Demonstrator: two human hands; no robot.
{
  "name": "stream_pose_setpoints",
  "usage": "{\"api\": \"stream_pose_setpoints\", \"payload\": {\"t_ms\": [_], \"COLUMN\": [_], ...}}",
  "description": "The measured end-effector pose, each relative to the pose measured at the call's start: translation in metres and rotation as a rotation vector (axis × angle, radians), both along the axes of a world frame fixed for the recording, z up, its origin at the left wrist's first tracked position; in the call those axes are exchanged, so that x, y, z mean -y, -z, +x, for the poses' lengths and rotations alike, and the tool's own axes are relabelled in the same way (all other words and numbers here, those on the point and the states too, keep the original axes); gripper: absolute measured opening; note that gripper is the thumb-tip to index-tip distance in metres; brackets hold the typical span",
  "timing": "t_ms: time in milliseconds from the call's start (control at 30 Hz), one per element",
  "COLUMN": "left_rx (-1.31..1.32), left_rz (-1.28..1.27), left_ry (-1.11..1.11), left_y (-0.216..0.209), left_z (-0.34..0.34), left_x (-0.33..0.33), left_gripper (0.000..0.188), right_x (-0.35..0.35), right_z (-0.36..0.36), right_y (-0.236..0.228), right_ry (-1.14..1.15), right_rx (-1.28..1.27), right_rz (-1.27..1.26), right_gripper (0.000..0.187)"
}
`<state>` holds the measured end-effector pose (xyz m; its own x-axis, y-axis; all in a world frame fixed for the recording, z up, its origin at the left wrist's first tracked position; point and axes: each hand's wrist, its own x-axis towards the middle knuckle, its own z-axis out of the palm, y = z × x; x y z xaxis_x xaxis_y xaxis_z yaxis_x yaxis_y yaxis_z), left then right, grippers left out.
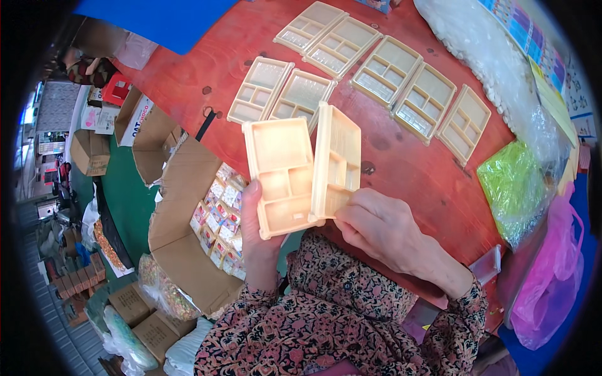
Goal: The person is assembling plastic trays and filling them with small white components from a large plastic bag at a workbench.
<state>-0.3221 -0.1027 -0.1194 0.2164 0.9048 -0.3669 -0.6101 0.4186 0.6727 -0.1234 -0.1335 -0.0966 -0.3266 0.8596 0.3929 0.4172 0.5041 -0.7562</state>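
My left hand (256,219) grips a cream plastic compartment tray (278,169) by its left edge, its divided face turned up toward me. In my right hand (382,232) is a second tray of the same kind (337,160), pinched at its lower end and tilted on its side. The two trays touch or nearly touch along their neighbouring edges. Beyond them, several matching cream trays lie on the red table (401,169), among them one tray (260,89) at the left and another (464,124) at the right.
An open cardboard box (188,244) with small colourful packs (219,219) stands at the left below the table. Clear plastic bags (467,62), a green packet (511,188) and a pink bag (549,282) line the right side. A blue sheet (157,19) covers the far left corner.
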Motion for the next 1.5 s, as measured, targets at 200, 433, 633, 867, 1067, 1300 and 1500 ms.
{"api": "stream_pose_setpoints", "payload": {"t_ms": [200,433,633,867,1067,1300,1500], "left_rx": [0.151,-0.259,-0.436,-0.100,-0.042,-0.068,-0.103], "left_rz": [-0.041,-0.076,0.221,0.178,0.058,0.149,0.070], "left_ry": [0.054,0.405,0.692,0.162,0.354,0.394,0.464], "left_y": [0.002,0.009,-0.001,-0.017,-0.020,-0.019,-0.020], "left_z": [-0.018,-0.013,0.044,0.046,0.035,0.030,0.023], "left_x": [0.004,0.002,0.012,-0.003,-0.015,-0.021,-0.025], "left_gripper": [0.057,0.052,0.033,0.011,0.011,0.009,0.009], "right_x": [-0.003,0.004,0.012,0.016,0.012,0.008,0.005], "right_z": [-0.002,0.009,0.021,0.025,0.018,0.014,0.009], "right_y": [0.005,0.006,-0.001,-0.004,-0.002,0.001,0.002], "right_ry": [0.031,0.077,0.074,0.102,0.118,0.104,0.080], "right_rx": [-0.027,0.032,0.110,0.212,0.252,0.254,0.257], "right_rz": [0.018,0.049,0.041,0.076,0.138,0.127,0.104], "right_gripper": [0.018,0.022,0.025,0.028,0.025,0.020,0.018]}}
